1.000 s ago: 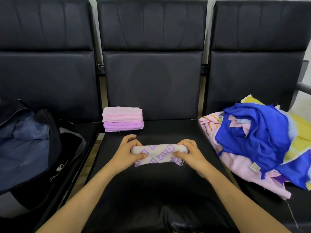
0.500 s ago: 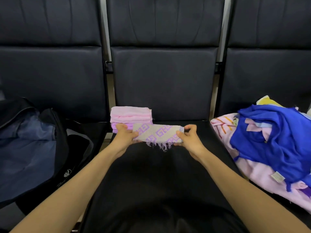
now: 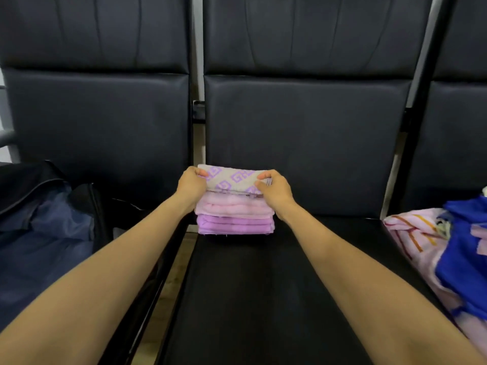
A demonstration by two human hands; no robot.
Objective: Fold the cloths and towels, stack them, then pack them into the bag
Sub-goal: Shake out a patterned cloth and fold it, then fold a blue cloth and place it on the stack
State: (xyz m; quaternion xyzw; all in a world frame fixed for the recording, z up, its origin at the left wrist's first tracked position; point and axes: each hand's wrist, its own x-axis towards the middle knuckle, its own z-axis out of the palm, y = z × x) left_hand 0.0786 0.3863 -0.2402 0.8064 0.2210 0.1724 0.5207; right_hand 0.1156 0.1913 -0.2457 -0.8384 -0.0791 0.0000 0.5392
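Head view looks down my two bare forearms to the middle seat of a black padded bench [image 3: 263,299]. At the back of that seat, close against the backrest, stands the stack [image 3: 234,222] of folded towels, purple ones below and pale pink ones above. Over the stack is the folded grey cloth [image 3: 233,180] with its purple key pattern, and I hold it by both short ends. My left grip [image 3: 190,184] pinches the end at the stack's left side, thumb pressed onto the fabric, the other fingers hidden behind it. My right grip [image 3: 274,189] pinches the end at the stack's right side, fingertips on the fabric. The cloth's near edge seems to touch the top pink towel [image 3: 234,205], though the blur there keeps me from saying whether it lies fully flat. Left of the stack, on the neighbouring seat, the dark bag [image 3: 39,227] gapes open, its bluish lining showing. Right of the stack, well apart on the far seat, sits the unfolded heap [image 3: 421,246], a pink striped cloth under a bright blue one.
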